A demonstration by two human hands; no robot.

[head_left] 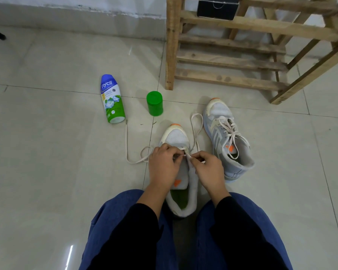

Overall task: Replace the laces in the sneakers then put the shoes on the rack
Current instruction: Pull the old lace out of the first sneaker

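Saw Nycil powder bottle (112, 98) on its side on floor tiles (57, 152), cap end toward wall (66, 8); contents not visible. Found green lidded jar (154, 103) upright near it, contents hidden. Noted black box (217, 7) on wooden rack (172, 45), interior not visible. Found near sneaker (177, 137) between blue trouser legs (125, 230), toe toward rack, green insole showing inside. Left grip (162, 164) pinched its upper at eyelets, right grip (207, 170) pinched cream lace (195, 129), loose ends trailing over pale glossy tiles. Saw laced sneaker (219, 112) just right, near rack foot.
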